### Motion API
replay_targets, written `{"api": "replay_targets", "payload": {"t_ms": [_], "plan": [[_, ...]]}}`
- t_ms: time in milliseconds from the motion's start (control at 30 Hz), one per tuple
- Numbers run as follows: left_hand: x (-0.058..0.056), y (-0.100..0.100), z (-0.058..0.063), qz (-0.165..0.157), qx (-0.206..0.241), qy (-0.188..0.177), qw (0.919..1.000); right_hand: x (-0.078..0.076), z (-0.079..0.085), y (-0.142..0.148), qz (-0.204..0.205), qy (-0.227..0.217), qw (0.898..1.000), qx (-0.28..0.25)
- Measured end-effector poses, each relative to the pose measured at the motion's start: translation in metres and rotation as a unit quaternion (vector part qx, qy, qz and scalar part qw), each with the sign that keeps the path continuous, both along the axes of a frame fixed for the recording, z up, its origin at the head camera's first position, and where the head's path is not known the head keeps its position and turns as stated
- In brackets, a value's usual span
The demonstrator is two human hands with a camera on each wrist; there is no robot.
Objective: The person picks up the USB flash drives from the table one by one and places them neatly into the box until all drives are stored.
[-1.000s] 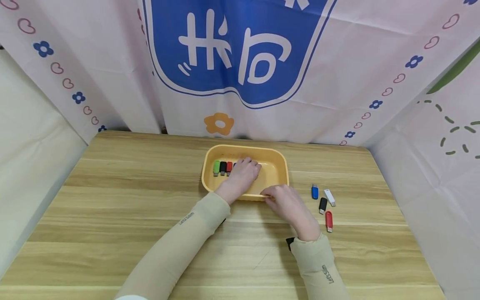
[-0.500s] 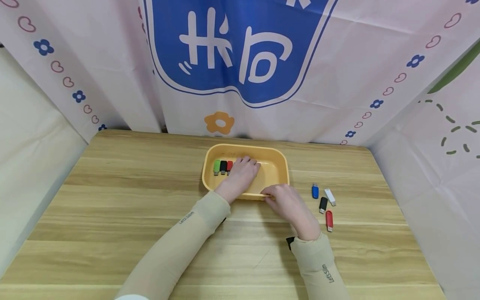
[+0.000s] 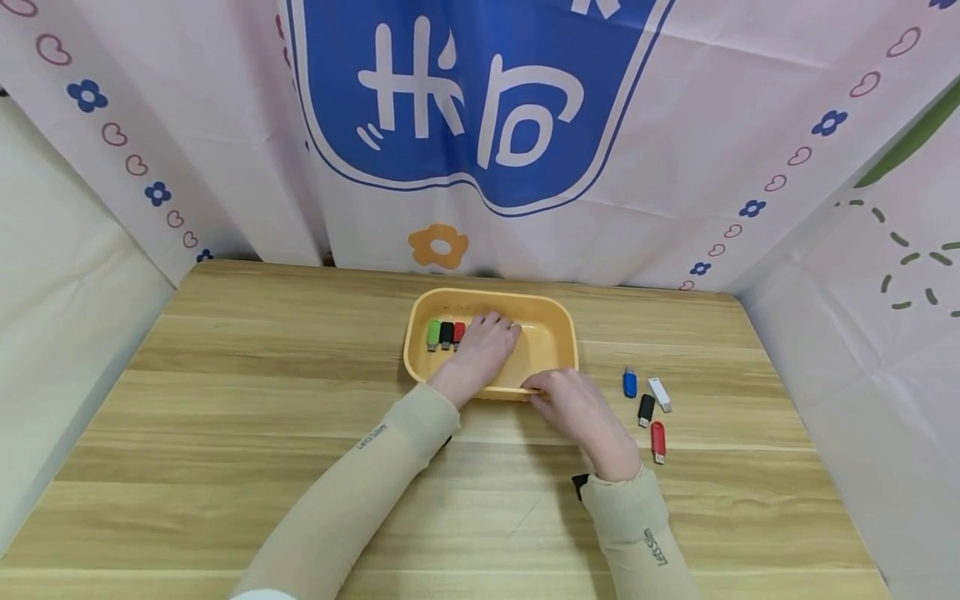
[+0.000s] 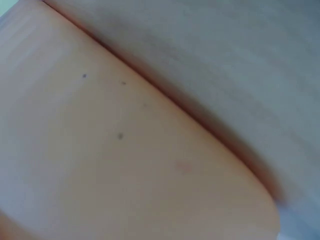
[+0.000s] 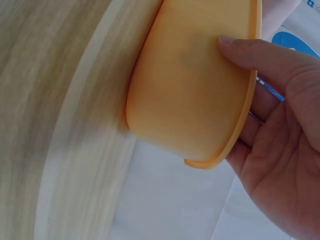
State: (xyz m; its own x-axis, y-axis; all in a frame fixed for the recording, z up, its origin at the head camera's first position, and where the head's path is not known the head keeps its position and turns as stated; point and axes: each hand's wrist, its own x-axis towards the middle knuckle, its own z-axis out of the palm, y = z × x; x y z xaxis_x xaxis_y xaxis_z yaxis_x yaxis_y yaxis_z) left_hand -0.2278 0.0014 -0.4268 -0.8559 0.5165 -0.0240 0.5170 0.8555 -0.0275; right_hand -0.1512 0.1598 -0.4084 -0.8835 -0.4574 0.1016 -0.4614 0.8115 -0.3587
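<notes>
Small dark print on the left sleeve (image 3: 363, 492) reads "Lets Slim", and the same words stand on the right sleeve (image 3: 637, 537). On the cloth (image 3: 705, 108), a blue shield (image 3: 474, 92) bears two large, stylised white characters (image 3: 422, 79) that cannot be read for sure; more white lettering (image 3: 594, 7) is cut off at the head view's top edge.

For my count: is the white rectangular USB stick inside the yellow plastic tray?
Outside: the white stick lies on the wooden table, right of the tray.
</notes>
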Motion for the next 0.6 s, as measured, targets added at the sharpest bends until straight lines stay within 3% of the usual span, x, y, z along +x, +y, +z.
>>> {"api": "replay_targets", "payload": {"t_ms": [267, 433, 600], "plan": [[0.000, -0.011, 0.014, -0.004, 0.047, 0.008, 0.9988, 0.000, 0.000, 0.000, 0.000, 0.002, 1.000, -0.002], [0.000, -0.025, 0.024, 0.020, 0.098, 0.006, 0.9949, 0.000, 0.000, 0.000, -0.001, -0.001, 1.000, 0.000], [0.007, -0.041, 0.032, 0.033, 0.138, 0.028, 0.9894, 0.001, 0.001, -0.001, -0.005, -0.010, 1.000, 0.000]]}}
